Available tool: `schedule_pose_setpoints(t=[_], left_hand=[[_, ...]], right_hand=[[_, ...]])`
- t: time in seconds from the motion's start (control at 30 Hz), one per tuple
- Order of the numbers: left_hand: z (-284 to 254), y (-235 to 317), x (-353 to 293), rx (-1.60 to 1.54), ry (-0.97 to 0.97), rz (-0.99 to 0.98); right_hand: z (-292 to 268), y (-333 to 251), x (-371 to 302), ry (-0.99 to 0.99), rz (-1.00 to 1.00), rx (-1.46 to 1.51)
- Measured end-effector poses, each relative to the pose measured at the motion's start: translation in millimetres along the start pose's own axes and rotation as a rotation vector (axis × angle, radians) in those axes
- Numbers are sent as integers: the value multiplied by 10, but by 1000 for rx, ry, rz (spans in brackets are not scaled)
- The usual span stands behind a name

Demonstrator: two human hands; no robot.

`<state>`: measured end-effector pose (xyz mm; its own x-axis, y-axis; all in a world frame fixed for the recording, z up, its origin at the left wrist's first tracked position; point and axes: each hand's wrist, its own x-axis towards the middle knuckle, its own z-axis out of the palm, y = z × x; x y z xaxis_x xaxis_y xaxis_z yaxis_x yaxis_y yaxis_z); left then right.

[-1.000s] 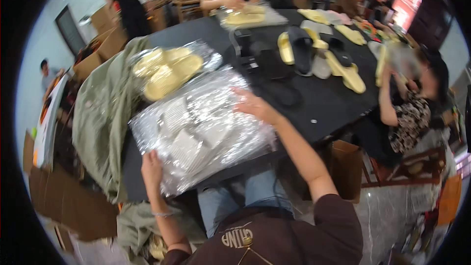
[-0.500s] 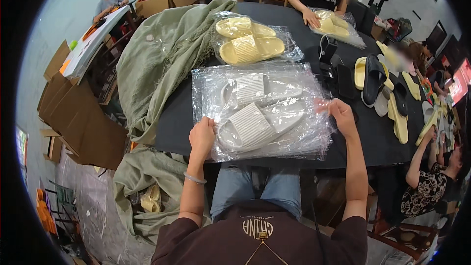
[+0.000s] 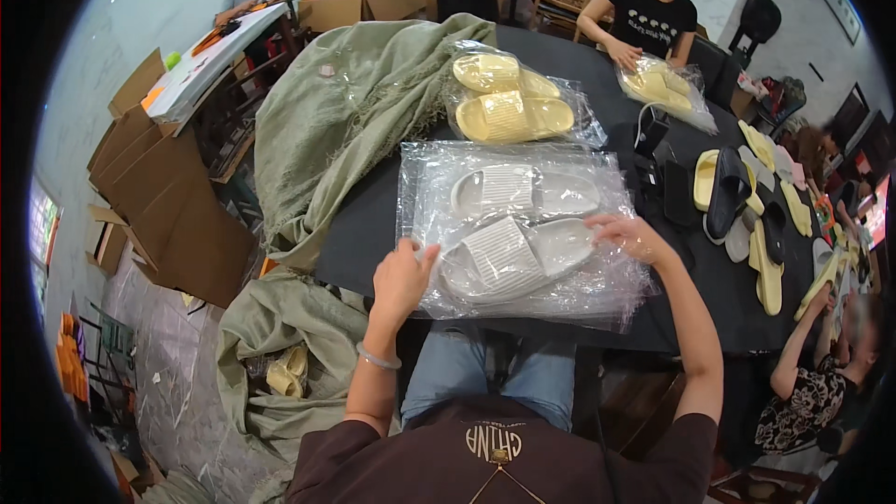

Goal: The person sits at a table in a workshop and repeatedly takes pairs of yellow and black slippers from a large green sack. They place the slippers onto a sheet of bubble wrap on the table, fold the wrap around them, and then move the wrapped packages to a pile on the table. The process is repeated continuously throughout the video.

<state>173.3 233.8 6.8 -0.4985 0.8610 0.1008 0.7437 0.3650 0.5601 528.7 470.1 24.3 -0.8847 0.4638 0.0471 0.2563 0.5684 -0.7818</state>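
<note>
Big black worktop (image 3: 373, 233) takes up most of the view, with a large green cloth (image 3: 345, 121) draped over its left side and spilling down to the floor. Cardboard boxes (image 3: 159, 196) are stacked off to the left, and other people sit around the far and right edges doing their own thing.

Right in front of the person is a clear plastic bag (image 3: 523, 224) lying flat at the near edge of the worktop, with a pair of white slippers (image 3: 513, 243) inside, one above the other. Just behind it sits another bag with yellow slippers (image 3: 509, 103). Loose black and yellow slippers (image 3: 737, 205) are spread out to the right.

The left hand (image 3: 403, 275) is pinching the bag's near-left edge, fingers closed on the plastic. The right hand (image 3: 630, 233) rests on the bag's right side, fingers curled onto the film, looks like a light grip rather than a clench.

My read: the pair is already in, and this is the flattening-and-squaring stage. Next probably needs both hands to smooth out the air and fold or close the open end without letting the slippers slide.
</note>
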Motion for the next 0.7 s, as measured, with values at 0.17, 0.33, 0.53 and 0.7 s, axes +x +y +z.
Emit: schedule_pose_setpoints(t=[0.17,0.33,0.53,0.7], left_hand=[[31,32,-269,-138,-154,-30],[118,-179,-275,-497,-226,48],[-13,-350,-388,-763,-233,64],[-245,-163,-397,-34,73,450]], right_hand=[[379,-322,620,51,-288,-603],[767,-431,987,13,-30,-574],[894,216,1096,127,-146,-526],[889,98,1133,51,-11,-433]])
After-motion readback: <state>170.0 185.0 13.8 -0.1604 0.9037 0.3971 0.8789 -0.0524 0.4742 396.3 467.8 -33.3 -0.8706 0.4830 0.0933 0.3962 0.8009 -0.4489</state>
